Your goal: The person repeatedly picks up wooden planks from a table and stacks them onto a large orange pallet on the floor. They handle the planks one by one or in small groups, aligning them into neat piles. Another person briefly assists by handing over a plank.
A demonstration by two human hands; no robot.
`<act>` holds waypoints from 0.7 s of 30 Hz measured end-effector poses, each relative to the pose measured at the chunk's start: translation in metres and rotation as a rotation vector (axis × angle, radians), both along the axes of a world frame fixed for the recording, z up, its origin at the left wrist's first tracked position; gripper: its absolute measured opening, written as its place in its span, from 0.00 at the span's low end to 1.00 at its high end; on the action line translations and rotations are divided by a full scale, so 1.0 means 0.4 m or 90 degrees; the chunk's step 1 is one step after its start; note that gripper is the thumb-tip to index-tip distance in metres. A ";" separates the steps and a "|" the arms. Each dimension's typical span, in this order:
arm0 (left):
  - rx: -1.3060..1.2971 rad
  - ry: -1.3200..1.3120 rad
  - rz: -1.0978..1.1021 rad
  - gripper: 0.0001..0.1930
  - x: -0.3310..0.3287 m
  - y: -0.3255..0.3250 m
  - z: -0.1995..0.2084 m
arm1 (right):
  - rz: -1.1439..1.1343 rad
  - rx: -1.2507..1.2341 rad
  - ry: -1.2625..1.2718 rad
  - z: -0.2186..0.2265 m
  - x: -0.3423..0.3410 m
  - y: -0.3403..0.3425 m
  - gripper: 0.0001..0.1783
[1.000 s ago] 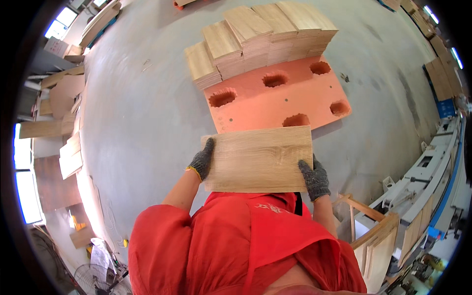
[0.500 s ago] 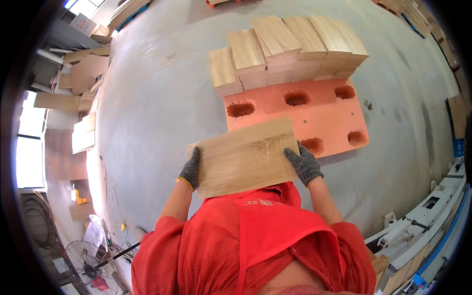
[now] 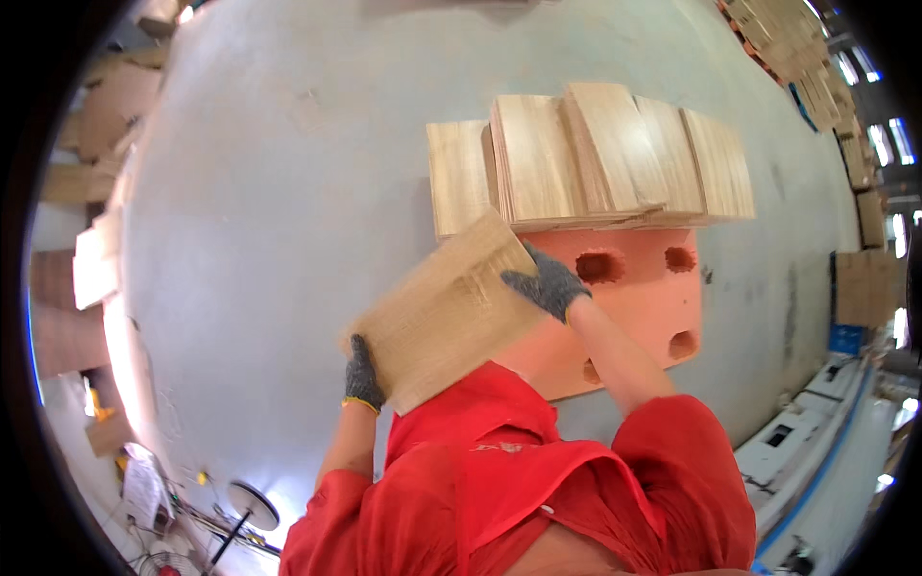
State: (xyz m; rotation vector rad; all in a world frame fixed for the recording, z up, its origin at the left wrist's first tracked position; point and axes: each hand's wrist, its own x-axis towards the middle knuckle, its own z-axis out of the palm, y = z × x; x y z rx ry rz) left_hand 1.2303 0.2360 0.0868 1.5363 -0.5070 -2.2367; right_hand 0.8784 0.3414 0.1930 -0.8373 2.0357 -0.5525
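A wood-grain board (image 3: pixel 442 312) is held between my two gloved hands in front of my red apron, tilted so that its right end points farther away. My left hand (image 3: pixel 362 374), in a dark grey knit glove, grips the board's near left end with the thumb on top. At the opposite end my right hand (image 3: pixel 549 281) clasps the edge, thumb over the top face; the fingers underneath are partly hidden. Just beyond stand several stacks of similar boards (image 3: pixel 615 149) on an orange pallet (image 3: pixel 639 322) with rough oval holes. The held board covers the pallet's left part.
Grey concrete floor (image 3: pixel 259 240) surrounds the pallet. Leftover panels (image 3: pixel 96 269) lean along the left wall. A fan (image 3: pixel 163 566) and a round stand base (image 3: pixel 253 506) are at the lower left. Long white machinery (image 3: pixel 797 432) runs along the right, with more board stacks at the far right.
The board has turned, its right end swinging away from me and its left end toward me. Both hands still hold it. The view has shifted, bringing the stacks lower in the picture.
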 end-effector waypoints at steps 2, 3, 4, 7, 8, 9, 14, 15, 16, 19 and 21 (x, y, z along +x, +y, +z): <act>0.076 -0.023 0.056 0.40 -0.011 -0.063 -0.083 | -0.005 0.062 -0.117 -0.034 -0.072 -0.136 0.46; 0.064 -0.024 0.075 0.38 -0.025 -0.085 -0.119 | -0.004 0.062 -0.180 -0.055 -0.111 -0.221 0.44; 0.067 -0.046 0.104 0.35 -0.049 -0.091 -0.149 | 0.017 0.113 -0.115 -0.081 -0.136 -0.298 0.47; 0.094 -0.019 0.123 0.31 -0.119 -0.101 -0.200 | 0.102 0.177 0.015 -0.153 -0.217 -0.480 0.53; 0.102 -0.010 0.104 0.30 -0.149 -0.109 -0.217 | 0.126 0.193 0.036 -0.187 -0.245 -0.539 0.53; 0.135 -0.003 0.106 0.30 -0.180 -0.114 -0.228 | 0.144 0.217 0.053 -0.218 -0.267 -0.592 0.52; 0.212 0.013 0.150 0.32 -0.355 -0.180 -0.324 | 0.304 0.263 0.154 -0.363 -0.372 -0.839 0.58; 0.226 0.028 0.175 0.33 -0.393 -0.199 -0.364 | 0.340 0.269 0.179 -0.397 -0.394 -0.894 0.59; 0.237 0.043 0.206 0.33 -0.432 -0.199 -0.399 | 0.363 0.278 0.187 -0.424 -0.417 -0.932 0.59; 0.226 -0.014 0.209 0.33 -0.558 -0.170 -0.505 | 0.415 0.276 0.242 -0.511 -0.470 -0.992 0.57; 0.237 0.018 0.189 0.32 -0.659 -0.152 -0.584 | 0.405 0.277 0.282 -0.572 -0.502 -0.981 0.53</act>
